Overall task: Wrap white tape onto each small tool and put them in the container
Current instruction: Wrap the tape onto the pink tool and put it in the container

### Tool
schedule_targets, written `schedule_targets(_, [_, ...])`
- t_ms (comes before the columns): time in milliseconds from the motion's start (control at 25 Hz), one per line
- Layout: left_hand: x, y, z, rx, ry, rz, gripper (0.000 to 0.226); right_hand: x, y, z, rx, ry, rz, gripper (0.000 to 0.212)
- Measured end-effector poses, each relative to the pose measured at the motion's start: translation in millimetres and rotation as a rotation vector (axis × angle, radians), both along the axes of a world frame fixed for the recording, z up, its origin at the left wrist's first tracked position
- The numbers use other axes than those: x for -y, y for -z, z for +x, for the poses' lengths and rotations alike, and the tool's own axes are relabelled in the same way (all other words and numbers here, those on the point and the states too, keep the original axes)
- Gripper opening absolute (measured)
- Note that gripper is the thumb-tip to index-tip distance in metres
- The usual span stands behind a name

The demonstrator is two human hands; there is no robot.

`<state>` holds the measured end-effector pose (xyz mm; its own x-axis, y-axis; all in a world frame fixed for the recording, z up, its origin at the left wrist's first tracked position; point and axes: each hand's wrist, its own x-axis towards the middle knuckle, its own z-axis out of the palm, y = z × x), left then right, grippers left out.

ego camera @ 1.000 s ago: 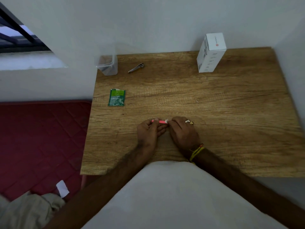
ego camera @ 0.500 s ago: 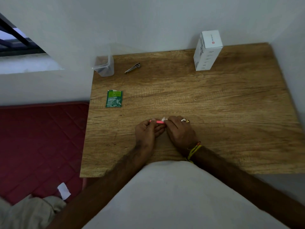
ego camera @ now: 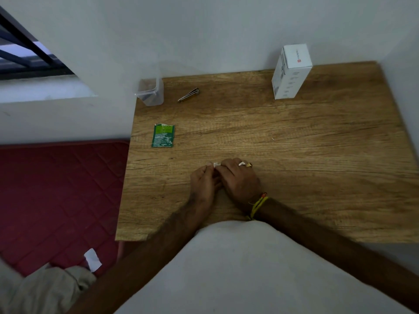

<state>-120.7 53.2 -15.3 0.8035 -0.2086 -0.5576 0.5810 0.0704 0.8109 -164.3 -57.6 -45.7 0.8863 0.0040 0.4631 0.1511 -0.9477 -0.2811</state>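
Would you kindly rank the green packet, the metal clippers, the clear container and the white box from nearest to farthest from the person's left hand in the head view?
From the left hand:
1. Green packet, ahead to the left.
2. Metal clippers, farther back near the wall.
3. Clear container, back-left corner of the table.
4. White box, back right.

Both hands (ego camera: 223,180) together, fingers curled, pinching

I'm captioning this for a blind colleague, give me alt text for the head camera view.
Both hands, left hand and right hand, pinch a small white-taped piece together over a wooden table. At the far edge stand a clear container, a metal nail clipper and a white box.
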Motion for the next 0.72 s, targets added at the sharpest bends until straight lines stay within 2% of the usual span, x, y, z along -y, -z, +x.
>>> schedule_targets(120, [-0.5,0.1,1.8,-0.025,-0.015,-0.023,0.038,1.1,-1.6,2.6,0.016,0.024,0.075,0.023])
schedule_targets(440, [-1.7,1.4,1.6,-0.012,-0.023,-0.049,0.044,0.7,-0.1,7.5,0.006,-0.035,0.068,0.024])
schedule_targets(720, [0.2,0.9,1.1,0.008,-0.002,-0.015,0.033,9.3,-1.0,2.0,-0.038,-0.041,0.151,0.025])
